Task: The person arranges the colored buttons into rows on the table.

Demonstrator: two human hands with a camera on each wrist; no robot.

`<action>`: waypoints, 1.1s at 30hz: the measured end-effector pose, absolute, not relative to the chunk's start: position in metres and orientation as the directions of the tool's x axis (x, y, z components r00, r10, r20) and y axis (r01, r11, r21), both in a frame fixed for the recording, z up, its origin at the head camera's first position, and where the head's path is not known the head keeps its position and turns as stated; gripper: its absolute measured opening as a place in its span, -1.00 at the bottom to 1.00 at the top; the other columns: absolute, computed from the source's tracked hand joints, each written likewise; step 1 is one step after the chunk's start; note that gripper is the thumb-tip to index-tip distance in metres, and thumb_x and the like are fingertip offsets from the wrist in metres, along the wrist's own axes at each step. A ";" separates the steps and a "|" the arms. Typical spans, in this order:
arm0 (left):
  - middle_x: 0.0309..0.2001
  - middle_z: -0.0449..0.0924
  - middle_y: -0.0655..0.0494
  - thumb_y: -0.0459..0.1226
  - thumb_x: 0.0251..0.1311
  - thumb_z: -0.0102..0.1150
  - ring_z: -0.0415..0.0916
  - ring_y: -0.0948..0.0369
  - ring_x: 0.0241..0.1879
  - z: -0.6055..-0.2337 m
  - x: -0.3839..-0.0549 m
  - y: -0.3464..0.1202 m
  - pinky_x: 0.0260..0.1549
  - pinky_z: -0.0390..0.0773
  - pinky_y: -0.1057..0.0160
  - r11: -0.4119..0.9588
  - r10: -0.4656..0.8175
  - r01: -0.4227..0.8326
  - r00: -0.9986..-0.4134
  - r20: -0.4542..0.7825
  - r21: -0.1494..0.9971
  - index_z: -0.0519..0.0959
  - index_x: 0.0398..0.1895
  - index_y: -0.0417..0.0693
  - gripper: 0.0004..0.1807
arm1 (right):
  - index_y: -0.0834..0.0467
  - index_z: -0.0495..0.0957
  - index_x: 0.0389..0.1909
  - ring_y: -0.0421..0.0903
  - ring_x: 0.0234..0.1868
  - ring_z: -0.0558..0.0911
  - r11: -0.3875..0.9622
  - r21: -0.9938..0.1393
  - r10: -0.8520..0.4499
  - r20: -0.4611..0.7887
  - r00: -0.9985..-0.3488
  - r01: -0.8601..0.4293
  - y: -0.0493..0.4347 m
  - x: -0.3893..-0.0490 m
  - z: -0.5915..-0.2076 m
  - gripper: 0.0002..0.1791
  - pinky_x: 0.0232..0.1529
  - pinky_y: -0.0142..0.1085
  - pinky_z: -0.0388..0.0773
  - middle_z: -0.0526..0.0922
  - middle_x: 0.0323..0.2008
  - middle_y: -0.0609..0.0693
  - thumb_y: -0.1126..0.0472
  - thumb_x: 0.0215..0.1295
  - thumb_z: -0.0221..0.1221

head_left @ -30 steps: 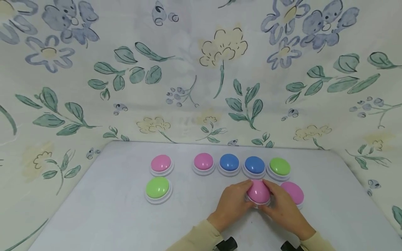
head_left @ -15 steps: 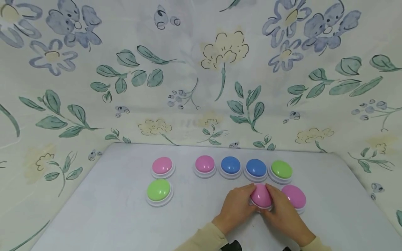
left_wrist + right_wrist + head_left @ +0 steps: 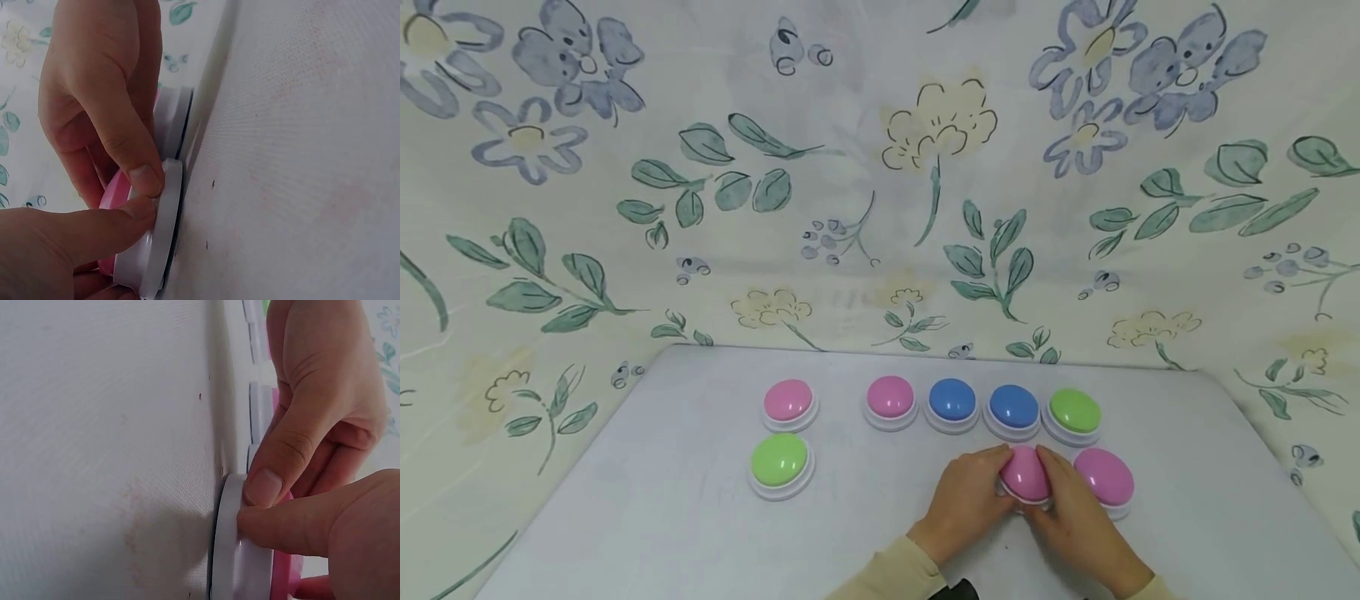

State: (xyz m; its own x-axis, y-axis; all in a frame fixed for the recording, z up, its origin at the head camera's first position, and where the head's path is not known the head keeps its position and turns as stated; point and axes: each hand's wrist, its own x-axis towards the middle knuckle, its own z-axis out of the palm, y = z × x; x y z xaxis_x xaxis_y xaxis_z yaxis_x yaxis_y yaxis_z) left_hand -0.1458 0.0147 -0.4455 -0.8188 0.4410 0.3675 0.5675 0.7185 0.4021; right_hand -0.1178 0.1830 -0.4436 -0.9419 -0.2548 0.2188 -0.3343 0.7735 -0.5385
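A pink push button [image 3: 1026, 473] with a domed top and a white round base stands between both hands, below the blue and green ones. My left hand [image 3: 967, 497] grips its left side and my right hand [image 3: 1077, 515] its right side. In the left wrist view, the two thumbs meet at the near side of the white base [image 3: 164, 231], which sits against the white tabletop. The right wrist view has the thumbs pressed to the same base [image 3: 234, 550], with the pink dome [image 3: 287, 569] partly covered by fingers.
Right beside the right hand is another pink button [image 3: 1105, 477]. Behind runs a row: pink [image 3: 891, 397], two blue buttons [image 3: 952, 399] and a green button [image 3: 1076, 410]. At left stand a pink button [image 3: 788, 401] and a green button [image 3: 779, 460]. Floral cloth [image 3: 850, 167] backs the table.
The head view has tilted slightly, so everything sits a little lower in it. Both hands keep their grip on the pink button, which has shifted very slightly to the right.
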 end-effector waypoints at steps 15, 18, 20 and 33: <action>0.17 0.64 0.07 -0.20 0.11 0.47 0.55 0.18 0.20 -0.440 -0.142 -0.021 0.20 0.53 0.24 0.753 0.441 0.514 -0.858 0.265 0.411 0.60 0.20 -0.14 -0.44 | 0.40 0.33 0.36 0.35 0.32 0.37 0.786 -0.529 -0.221 0.242 -0.945 -0.319 0.173 -0.112 -0.439 -0.16 0.23 0.21 0.45 0.37 0.33 0.38 0.33 0.05 0.48; 0.19 0.63 0.06 -0.22 0.15 0.44 0.54 0.15 0.22 -0.437 -0.140 -0.038 0.21 0.53 0.19 0.757 0.424 0.492 -0.871 0.248 0.430 0.58 0.23 -0.14 -0.45 | 0.33 0.33 0.39 0.32 0.36 0.33 0.789 -0.545 -0.204 0.201 -0.958 -0.282 0.166 -0.112 -0.433 -0.15 0.23 0.20 0.45 0.34 0.37 0.33 0.29 0.08 0.47; 0.19 0.62 0.05 -0.22 0.15 0.43 0.54 0.13 0.22 -0.435 -0.138 -0.049 0.20 0.53 0.16 0.762 0.408 0.473 -0.881 0.239 0.443 0.57 0.23 -0.14 -0.45 | 0.28 0.33 0.41 0.30 0.39 0.30 0.785 -0.565 -0.193 0.169 -0.966 -0.256 0.161 -0.112 -0.429 -0.16 0.23 0.19 0.46 0.32 0.39 0.29 0.27 0.11 0.46; 0.16 0.63 -0.04 -0.27 0.11 0.47 0.58 0.00 0.16 -0.408 -0.138 -0.126 0.16 0.56 0.00 0.772 0.256 0.376 -0.922 0.292 0.513 0.58 0.21 -0.16 -0.44 | 0.26 0.43 0.31 0.21 0.34 0.39 0.682 -0.556 -0.313 0.365 -0.877 -0.475 0.103 -0.120 -0.426 -0.26 0.26 0.17 0.45 0.41 0.33 0.22 0.34 0.07 0.46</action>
